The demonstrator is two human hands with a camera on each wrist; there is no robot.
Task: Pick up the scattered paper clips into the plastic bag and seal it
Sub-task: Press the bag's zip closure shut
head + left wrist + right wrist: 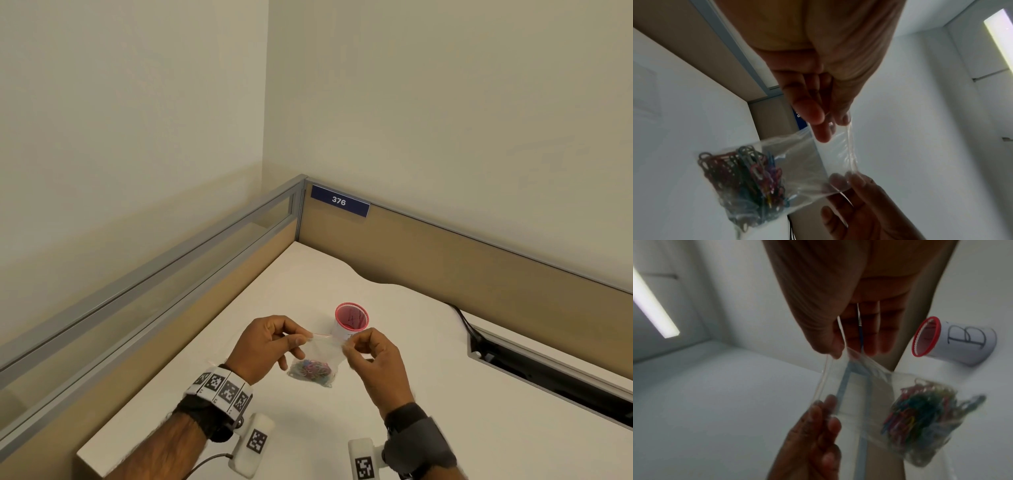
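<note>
A small clear plastic bag with a red strip along its top hangs above the white desk. Several coloured paper clips are bunched at its bottom; they also show in the left wrist view as paper clips and in the right wrist view as paper clips. My left hand pinches the bag's top left corner. My right hand pinches the top right corner. In both wrist views the bag is stretched between the two hands. Whether the top strip is closed cannot be told.
A white cup with a red rim stands on the desk just behind the bag; the cup bears a letter B. Low partition walls bound the desk at the back and left. A dark cable slot runs along the right.
</note>
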